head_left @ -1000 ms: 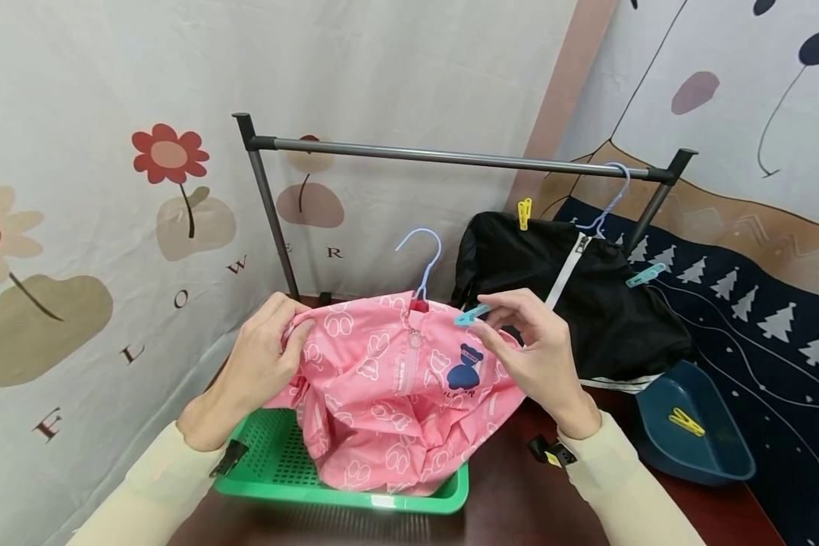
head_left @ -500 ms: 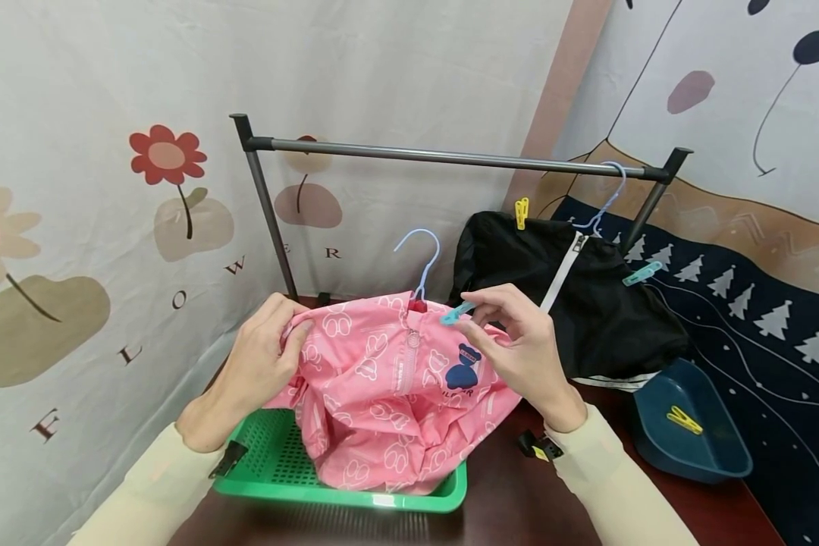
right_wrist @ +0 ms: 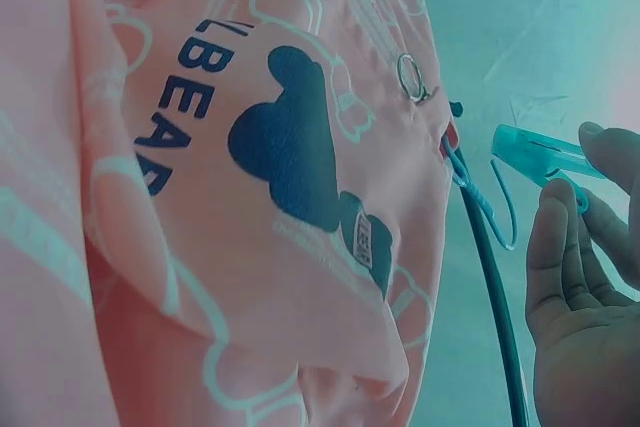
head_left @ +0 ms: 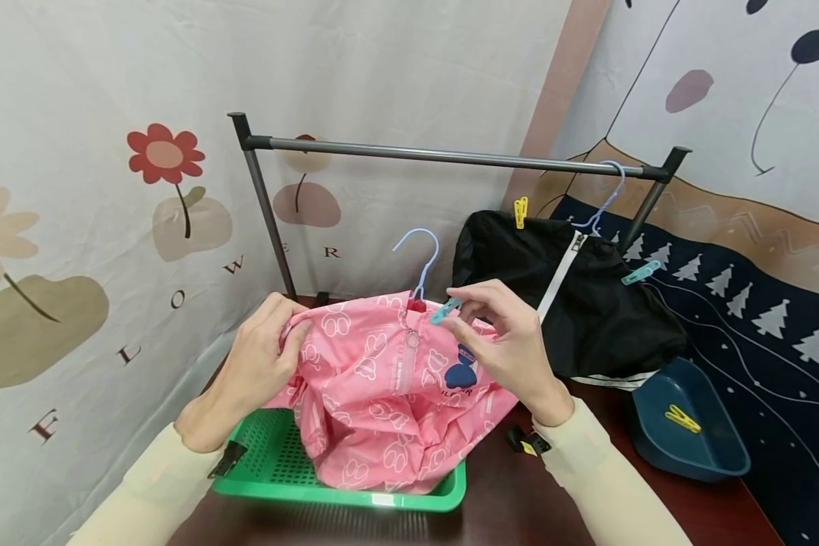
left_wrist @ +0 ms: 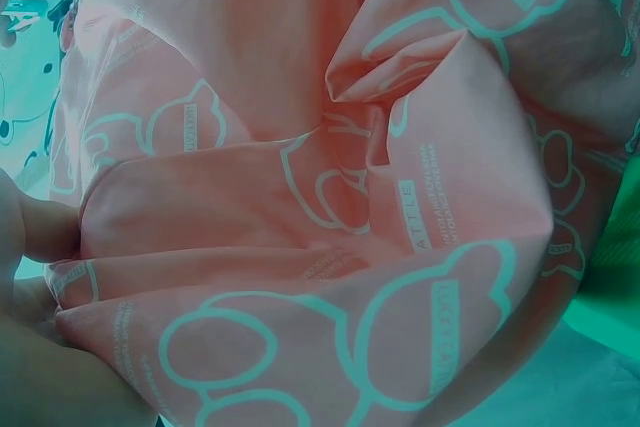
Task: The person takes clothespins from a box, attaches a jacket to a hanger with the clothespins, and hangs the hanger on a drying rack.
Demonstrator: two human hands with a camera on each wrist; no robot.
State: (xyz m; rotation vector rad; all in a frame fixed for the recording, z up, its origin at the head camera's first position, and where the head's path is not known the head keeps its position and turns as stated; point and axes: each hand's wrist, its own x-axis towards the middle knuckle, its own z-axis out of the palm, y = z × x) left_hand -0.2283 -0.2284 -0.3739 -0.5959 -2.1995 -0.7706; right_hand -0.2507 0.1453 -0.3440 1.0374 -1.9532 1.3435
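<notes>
A pink jacket (head_left: 368, 409) with white bear outlines and a navy bear print hangs from a light-blue hanger (head_left: 425, 262); only the hook and neck of the hanger show. My left hand (head_left: 266, 341) pinches the jacket's shoulder on the left side, its thumb in front of the cloth. In the left wrist view, folds of the jacket (left_wrist: 300, 197) run out from the fingers. My right hand (head_left: 508, 334) pinches a light-blue clothespin (head_left: 445, 310) just right of the collar. The right wrist view has this clothespin (right_wrist: 540, 155) between thumb and fingers, apart from the cloth.
Beneath the jacket stands a green basket (head_left: 273, 455). A metal rack (head_left: 409, 152) spans the back, with a black jacket (head_left: 607, 303) hung at its right, a yellow clothespin (head_left: 521, 212) and a blue clothespin (head_left: 640, 273) on it. A dark-blue bin (head_left: 717, 455) holds a yellow clothespin (head_left: 682, 418).
My right hand has moved left with the clothespin, from over the jacket's right shoulder toward the collar. The left hand keeps its hold on the jacket.
</notes>
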